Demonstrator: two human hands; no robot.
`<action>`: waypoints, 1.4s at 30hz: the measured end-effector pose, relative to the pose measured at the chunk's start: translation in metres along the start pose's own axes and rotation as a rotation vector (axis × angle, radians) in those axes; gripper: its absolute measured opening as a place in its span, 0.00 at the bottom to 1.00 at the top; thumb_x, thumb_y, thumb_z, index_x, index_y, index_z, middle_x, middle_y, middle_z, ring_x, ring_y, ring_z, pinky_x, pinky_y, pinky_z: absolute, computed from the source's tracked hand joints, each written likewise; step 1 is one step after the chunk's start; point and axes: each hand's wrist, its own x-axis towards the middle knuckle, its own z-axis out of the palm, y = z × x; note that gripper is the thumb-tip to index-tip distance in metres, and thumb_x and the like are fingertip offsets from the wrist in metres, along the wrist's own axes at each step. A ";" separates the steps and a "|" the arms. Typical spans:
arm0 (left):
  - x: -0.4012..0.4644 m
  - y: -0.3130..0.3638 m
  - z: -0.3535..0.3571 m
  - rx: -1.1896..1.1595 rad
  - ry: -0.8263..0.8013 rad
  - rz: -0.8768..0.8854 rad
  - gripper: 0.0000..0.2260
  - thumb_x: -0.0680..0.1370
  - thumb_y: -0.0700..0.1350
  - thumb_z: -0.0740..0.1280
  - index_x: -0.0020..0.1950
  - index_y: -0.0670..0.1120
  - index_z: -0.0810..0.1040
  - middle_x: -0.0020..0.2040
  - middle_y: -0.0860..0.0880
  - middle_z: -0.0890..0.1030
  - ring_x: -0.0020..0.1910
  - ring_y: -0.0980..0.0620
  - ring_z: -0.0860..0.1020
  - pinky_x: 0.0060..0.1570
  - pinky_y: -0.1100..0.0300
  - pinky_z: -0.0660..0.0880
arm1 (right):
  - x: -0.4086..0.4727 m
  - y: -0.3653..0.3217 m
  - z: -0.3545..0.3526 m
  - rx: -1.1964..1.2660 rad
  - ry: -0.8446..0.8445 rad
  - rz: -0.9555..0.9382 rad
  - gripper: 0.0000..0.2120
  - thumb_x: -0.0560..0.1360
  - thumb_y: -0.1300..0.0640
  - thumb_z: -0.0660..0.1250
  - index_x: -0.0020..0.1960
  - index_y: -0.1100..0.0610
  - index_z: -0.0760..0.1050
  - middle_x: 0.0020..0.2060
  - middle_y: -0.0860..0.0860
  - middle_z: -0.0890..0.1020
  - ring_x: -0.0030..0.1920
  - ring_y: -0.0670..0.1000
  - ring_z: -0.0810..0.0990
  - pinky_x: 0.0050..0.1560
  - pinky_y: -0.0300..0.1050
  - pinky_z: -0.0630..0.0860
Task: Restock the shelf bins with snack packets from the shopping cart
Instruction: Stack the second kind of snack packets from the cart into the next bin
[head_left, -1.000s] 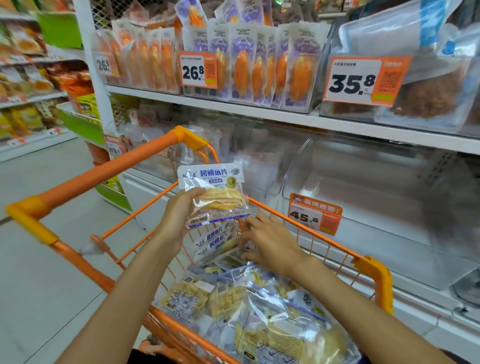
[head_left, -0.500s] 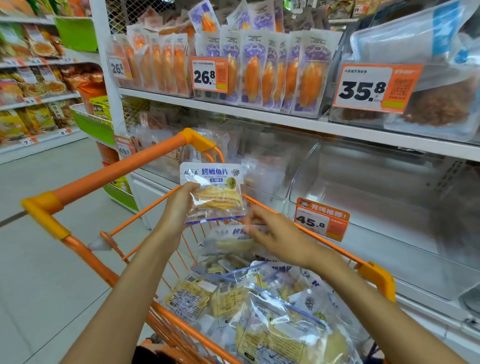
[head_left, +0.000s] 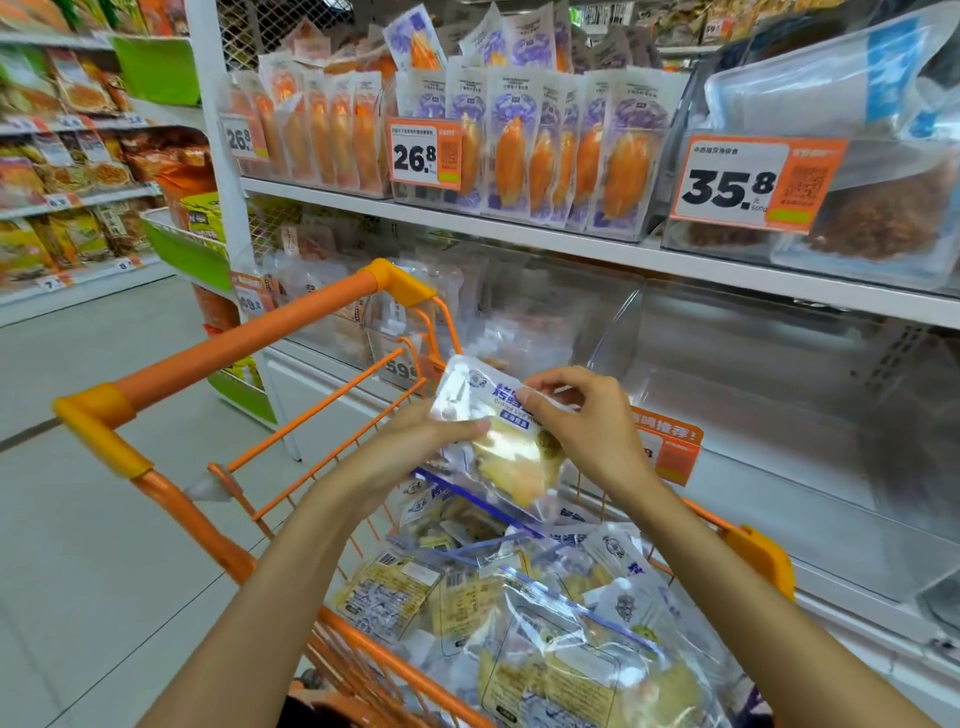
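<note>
Both my grips, left hand (head_left: 415, 447) and right hand (head_left: 582, 421), pinch one snack packet (head_left: 511, 457); the cart (head_left: 249, 338) looks full, the right bin (head_left: 779, 415) bare.

Above the orange shopping cart (head_left: 130, 452), the left hand (head_left: 415, 441) and right hand (head_left: 587, 421) both pinch one snack packet (head_left: 498, 447), with more packets (head_left: 519, 597) heaped inside the cart.

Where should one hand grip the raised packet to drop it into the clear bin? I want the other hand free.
Probably the flat top seal of the packet, pinched from the right as the right hand does now. The packet is tilted, and its bulging lower half looks slippery. The clear bin lies to that side, so the left hand could let go.
</note>
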 end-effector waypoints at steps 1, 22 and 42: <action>-0.001 0.001 -0.002 0.008 0.080 0.051 0.09 0.77 0.48 0.69 0.56 0.48 0.78 0.53 0.55 0.82 0.54 0.58 0.79 0.54 0.65 0.73 | 0.000 0.000 0.003 0.005 0.047 -0.018 0.04 0.75 0.58 0.69 0.49 0.52 0.80 0.42 0.46 0.81 0.43 0.47 0.79 0.44 0.41 0.76; -0.006 -0.005 -0.044 -0.345 0.539 0.031 0.02 0.76 0.48 0.68 0.47 0.51 0.77 0.52 0.51 0.82 0.54 0.49 0.78 0.58 0.49 0.74 | -0.007 0.006 -0.017 -0.268 -0.531 -0.066 0.04 0.76 0.53 0.68 0.45 0.53 0.77 0.41 0.49 0.84 0.44 0.44 0.82 0.48 0.46 0.79; -0.001 0.001 0.018 0.057 -0.110 -0.220 0.09 0.80 0.52 0.58 0.51 0.53 0.78 0.65 0.48 0.77 0.50 0.56 0.77 0.66 0.49 0.66 | -0.025 -0.008 -0.040 -0.293 -0.417 -0.031 0.15 0.63 0.48 0.80 0.43 0.54 0.81 0.35 0.50 0.83 0.34 0.49 0.79 0.34 0.45 0.72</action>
